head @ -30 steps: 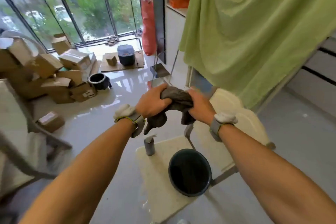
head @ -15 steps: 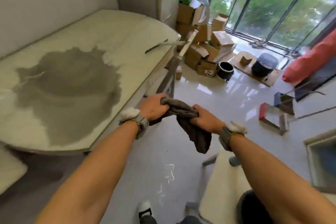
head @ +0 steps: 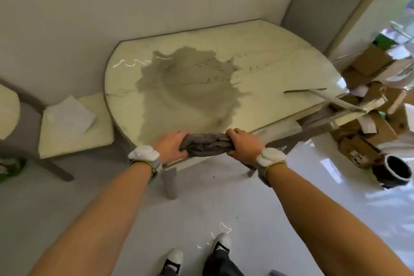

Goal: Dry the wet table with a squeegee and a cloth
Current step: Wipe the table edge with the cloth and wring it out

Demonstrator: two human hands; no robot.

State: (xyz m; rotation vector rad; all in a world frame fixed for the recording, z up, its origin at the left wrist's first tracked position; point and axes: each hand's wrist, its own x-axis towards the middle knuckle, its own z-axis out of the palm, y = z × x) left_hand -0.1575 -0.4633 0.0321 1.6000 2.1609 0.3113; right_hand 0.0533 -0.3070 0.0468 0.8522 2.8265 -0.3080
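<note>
A pale, rounded table point(head: 280, 56) stands against the wall with a large dark puddle point(head: 188, 87) spread over its middle. I hold a bunched grey cloth point(head: 207, 147) stretched between both hands at the table's near edge. My left hand point(head: 170, 147) grips its left end and my right hand point(head: 243, 144) grips its right end. A squeegee point(head: 313, 93) lies on the table's right side, its handle reaching past the edge.
A cream chair seat point(head: 76, 130) with a white sheet of paper point(head: 69, 115) on it stands left of the table. Cardboard boxes point(head: 367, 132) and a black pot point(head: 396, 169) crowd the floor at right. My feet are on a glossy white floor point(head: 224, 208).
My view has swung from the window and floor round to the table. Both hands carried the cloth to the table's near edge and now hold it stretched level instead of hanging.
</note>
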